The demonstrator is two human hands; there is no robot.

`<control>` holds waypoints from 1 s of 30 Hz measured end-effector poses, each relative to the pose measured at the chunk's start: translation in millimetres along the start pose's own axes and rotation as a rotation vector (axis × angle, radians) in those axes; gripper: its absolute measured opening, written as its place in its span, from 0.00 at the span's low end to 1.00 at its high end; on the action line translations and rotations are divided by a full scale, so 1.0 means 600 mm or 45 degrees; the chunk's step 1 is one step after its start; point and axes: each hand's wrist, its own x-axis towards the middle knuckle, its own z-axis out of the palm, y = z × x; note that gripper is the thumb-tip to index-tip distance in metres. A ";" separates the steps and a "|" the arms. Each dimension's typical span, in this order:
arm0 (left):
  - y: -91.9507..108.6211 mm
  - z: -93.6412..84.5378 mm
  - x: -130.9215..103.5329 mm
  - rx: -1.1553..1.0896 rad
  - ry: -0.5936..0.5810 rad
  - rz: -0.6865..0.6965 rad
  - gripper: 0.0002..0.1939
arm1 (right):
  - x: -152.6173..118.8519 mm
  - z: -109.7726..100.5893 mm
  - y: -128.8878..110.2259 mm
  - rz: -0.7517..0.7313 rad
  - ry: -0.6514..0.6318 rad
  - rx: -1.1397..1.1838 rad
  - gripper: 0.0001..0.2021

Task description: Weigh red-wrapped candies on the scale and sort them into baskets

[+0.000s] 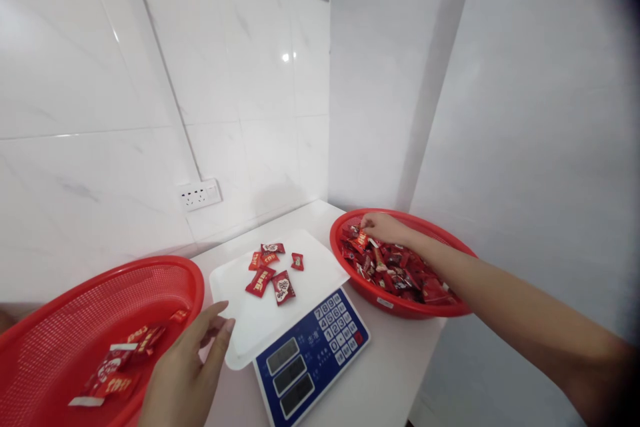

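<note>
At the right, my right hand [384, 227] reaches over the rim of a red plastic basket [345, 267] heaped with wrapped candies [400, 277]. Its fingertips are closed on a small red-wrapped candy [361, 240]. My left hand [193, 367] is between the left basket and the white scale tray [245, 327], near the tray's edge, with thumb and forefinger apart and nothing in them. Several candies in red and dark red wrappers lie on the tray, among them a dark red packet [283, 287] and a small red one [297, 261].
A second red basket [193, 280] at the left holds a few red packets [113, 367]. Below the tray is the scale's blue panel [315, 353] with keys and dark displays. The white table [385, 373] meets a tiled wall with a socket [200, 195]; a grey wall rises at the right.
</note>
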 end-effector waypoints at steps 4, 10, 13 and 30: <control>-0.001 -0.002 -0.001 0.000 -0.020 -0.034 0.30 | 0.000 -0.001 0.000 -0.034 -0.108 -0.025 0.13; -0.007 -0.001 -0.001 0.009 -0.037 -0.002 0.30 | 0.004 0.016 -0.005 -0.034 -0.322 -0.183 0.07; -0.009 0.000 0.000 0.029 -0.060 0.013 0.29 | 0.004 0.039 -0.017 0.055 -0.342 -0.287 0.09; -0.013 0.007 0.000 0.075 -0.100 0.040 0.26 | -0.011 0.000 0.019 0.089 -0.231 0.289 0.09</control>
